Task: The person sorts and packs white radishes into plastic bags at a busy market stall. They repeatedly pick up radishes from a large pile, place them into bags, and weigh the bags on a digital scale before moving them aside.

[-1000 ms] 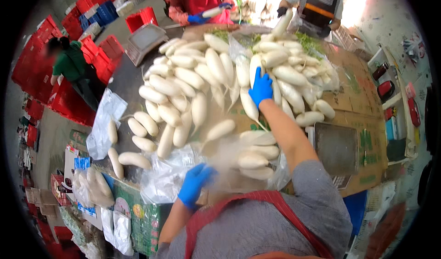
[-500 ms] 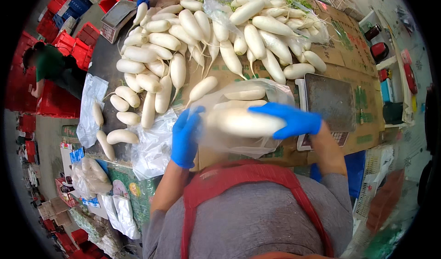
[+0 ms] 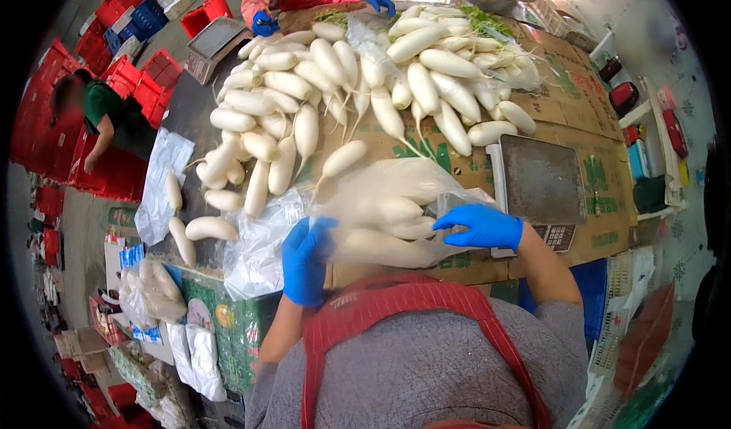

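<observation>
A clear plastic bag (image 3: 451,194) lies in front of me on the cardboard, with several white radishes (image 3: 377,246) inside it. My left hand (image 3: 306,261), in a blue glove, is closed on the bag's left end. At the other end my right hand (image 3: 481,227), also gloved in blue, has its fingertips pinched on the bag's edge. Beyond the bag spreads a large heap of white radishes (image 3: 327,63), some with long thin roots. One loose radish (image 3: 343,159) lies just past the bag.
To the right stands a weighing scale (image 3: 542,178); another scale (image 3: 217,39) sits at the far left. Flattened plastic bags (image 3: 257,242) lie left of my left hand. Across the table is a co-worker with blue-gloved hands (image 3: 378,3). Red crates (image 3: 106,166) and a person in green stand at left.
The radish in my right hand has gone into the bag, and that hand now grips the bag's edge. The co-worker across the table has come further into view.
</observation>
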The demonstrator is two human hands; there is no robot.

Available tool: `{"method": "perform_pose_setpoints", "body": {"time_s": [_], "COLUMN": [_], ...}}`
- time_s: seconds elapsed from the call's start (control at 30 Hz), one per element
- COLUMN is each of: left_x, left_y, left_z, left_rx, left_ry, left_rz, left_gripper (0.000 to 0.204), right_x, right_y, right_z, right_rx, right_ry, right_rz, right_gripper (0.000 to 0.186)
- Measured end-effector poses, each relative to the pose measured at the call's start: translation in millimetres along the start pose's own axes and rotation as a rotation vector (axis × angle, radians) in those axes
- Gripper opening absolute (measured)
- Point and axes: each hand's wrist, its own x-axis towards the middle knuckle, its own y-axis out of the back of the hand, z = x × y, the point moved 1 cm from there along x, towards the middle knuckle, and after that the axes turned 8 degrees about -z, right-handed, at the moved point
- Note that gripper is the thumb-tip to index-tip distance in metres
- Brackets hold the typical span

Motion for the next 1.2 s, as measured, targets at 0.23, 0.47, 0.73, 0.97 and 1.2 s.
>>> {"method": "perform_pose_setpoints", "body": {"time_s": [0.23,0.47,0.73,0.97,1.2], "left_x": [26.7,2.3,54.9,93.6,69.6], "left_y": [40.4,252.4,271.7,359.1,58.2], "left_z": [-21.2,-52.7,0.5,-2.9,90.6], "left_rx": [0.446,0.959,1.749,0.656,0.44], "left_ry": [-0.142,-0.297,-0.054,-0.142,-0.32], "left_rz": [0.01,0.816,0.809,0.715,-0.002], "left_gripper": [0.029,0.05,0.083,0.04,0.047], "right_x": [97.8,201.8,223.5,130.6,101.1], "right_y": [81.2,82.1,54.0,53.7,17.2], "right_z": [11.6,90.8,29.7,-44.3,-117.8], "right_rx": [0.228,0.33,0.265,0.09,0.454], "right_ry": [0.113,0.086,0.188,0.26,0.483], "right_rz": [0.591,0.676,0.437,0.336,0.281], "right_gripper": [0.03,0.042,0.03,0.026,0.069]}}
